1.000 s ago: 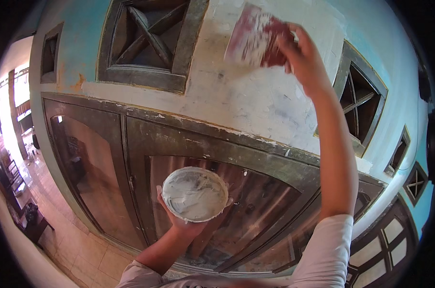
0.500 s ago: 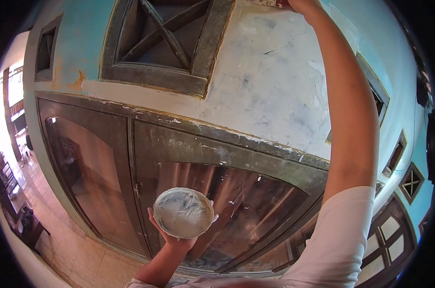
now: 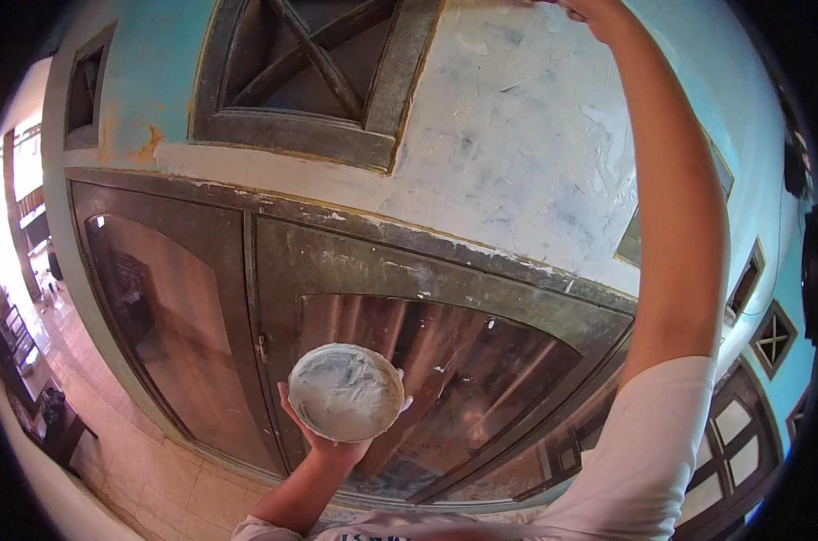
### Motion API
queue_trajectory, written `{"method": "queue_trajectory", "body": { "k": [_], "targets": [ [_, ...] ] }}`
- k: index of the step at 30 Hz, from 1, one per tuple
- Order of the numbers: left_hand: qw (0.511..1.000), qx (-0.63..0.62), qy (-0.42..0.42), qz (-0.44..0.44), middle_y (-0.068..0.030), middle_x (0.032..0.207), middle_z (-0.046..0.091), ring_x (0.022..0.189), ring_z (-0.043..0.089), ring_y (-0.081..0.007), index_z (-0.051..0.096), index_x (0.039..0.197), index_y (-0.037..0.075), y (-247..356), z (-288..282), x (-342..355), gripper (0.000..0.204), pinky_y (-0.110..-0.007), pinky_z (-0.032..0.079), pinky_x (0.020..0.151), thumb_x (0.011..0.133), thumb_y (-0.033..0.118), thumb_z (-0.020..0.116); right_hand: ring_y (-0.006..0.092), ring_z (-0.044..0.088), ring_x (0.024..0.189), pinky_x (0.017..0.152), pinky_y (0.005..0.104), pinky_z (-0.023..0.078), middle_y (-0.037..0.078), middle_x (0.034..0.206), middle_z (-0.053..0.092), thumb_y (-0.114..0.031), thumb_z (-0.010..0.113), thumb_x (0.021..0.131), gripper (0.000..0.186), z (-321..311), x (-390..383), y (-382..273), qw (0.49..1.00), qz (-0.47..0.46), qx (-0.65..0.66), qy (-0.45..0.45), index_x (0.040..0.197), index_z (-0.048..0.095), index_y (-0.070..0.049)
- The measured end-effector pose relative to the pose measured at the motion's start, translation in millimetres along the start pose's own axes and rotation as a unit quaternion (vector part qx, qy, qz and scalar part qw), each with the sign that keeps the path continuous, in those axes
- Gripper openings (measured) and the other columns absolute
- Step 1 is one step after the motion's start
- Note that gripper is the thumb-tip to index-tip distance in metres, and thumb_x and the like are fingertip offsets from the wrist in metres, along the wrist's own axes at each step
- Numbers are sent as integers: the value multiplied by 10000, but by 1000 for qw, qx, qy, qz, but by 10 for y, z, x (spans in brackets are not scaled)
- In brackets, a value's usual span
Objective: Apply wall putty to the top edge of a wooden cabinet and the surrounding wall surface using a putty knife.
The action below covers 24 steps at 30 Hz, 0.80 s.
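Wall [image 3: 517, 153] ahead: patchy white coat with grey smudges and trowel marks at centre, turquoise paint [image 3: 147, 77] at left with an orange-brown stain [image 3: 147, 144]. Big vent [image 3: 314, 54] with crossed wooden bars, upper left of centre; small vent [image 3: 84, 95] farther left. Below the wall, brown door [image 3: 382, 257], scuffed, white specks and flakes along its top edge, arched glass pane [image 3: 463, 361] with reddish-brown folds showing. Tiled floor [image 3: 170, 482] lower left. Far right: another door [image 3: 738, 442], dark, with pale panes, plus a small diamond-shaped vent [image 3: 774, 338].

Left hand [image 3: 337, 448] low, just left of centre, palm under a round tub [image 3: 393, 370], grasping it from below; digits show at both sides, whitish fingertips on the right. Tub is in front of the door, tipped so its open top faces the camera. White paste [image 3: 341, 397] inside, surface uneven, greyer toward the upper left.

Right hand [image 3: 594, 13] raised to the top edge, near the white part of the wall, fingers partly cut off. Dark sliver beside them; too little visible, can't tell whether they're gripping anything. Right forearm [image 3: 680, 198] runs nearly upright from a white sleeve [image 3: 648, 433].
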<state>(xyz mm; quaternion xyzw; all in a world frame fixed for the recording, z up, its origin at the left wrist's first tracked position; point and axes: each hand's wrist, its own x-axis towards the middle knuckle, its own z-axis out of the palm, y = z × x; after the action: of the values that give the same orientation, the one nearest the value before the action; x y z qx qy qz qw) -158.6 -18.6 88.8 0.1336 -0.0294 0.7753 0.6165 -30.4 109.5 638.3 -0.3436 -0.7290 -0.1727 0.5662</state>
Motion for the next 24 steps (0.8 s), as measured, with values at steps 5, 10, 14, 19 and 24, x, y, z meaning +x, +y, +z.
{"method": "queue_trajectory", "body": {
  "k": [5, 10, 14, 19, 24],
  "targets": [
    [999, 6, -26, -34, -54, 1478, 426, 1353, 421, -357, 459, 1417, 261, -74, -71, 11, 901, -654, 320, 1101, 777, 890, 376, 169, 508, 616, 541, 350, 422, 84, 832, 611, -316, 504, 1025, 361, -61, -1, 175, 997, 6, -70, -25, 1220, 542, -15],
    [995, -20, -41, -88, -62, 1472, 441, 1343, 439, -371, 468, 1414, 249, -106, 8, -15, 901, -665, 316, 1101, 785, 887, 366, 133, 475, 596, 514, 314, 404, 61, 804, 593, -319, 494, 1031, 367, -526, -40, 363, 997, 29, -62, -41, 1252, 534, -29],
    [993, -54, -37, -103, -114, 1476, 452, 1344, 428, -435, 458, 1432, 207, -199, 82, 8, 952, -706, 302, 1087, 775, 892, 386, 121, 457, 569, 492, 298, 388, 58, 759, 579, -319, 509, 1028, 353, -590, 147, 566, 846, -61, 328, -417, 1221, 535, -24],
    [993, -42, -46, -102, -152, 1476, 458, 1342, 424, -474, 447, 1448, 182, -259, 77, -10, 974, -735, 307, 1063, 783, 889, 376, 125, 480, 603, 538, 294, 421, 67, 792, 588, -308, 504, 1033, 375, -475, -261, 564, 993, 60, -97, -34, 1259, 516, -9],
    [981, -22, -154, -113, -167, 1480, 442, 1349, 423, -453, 421, 1460, 144, -374, 136, 26, 1044, -678, 320, 1097, 765, 919, 347, 124, 488, 610, 540, 291, 423, 54, 796, 583, -296, 496, 1040, 356, -799, -315, 670, 996, 73, -46, -1, 1251, 522, -11]
  ]
}}
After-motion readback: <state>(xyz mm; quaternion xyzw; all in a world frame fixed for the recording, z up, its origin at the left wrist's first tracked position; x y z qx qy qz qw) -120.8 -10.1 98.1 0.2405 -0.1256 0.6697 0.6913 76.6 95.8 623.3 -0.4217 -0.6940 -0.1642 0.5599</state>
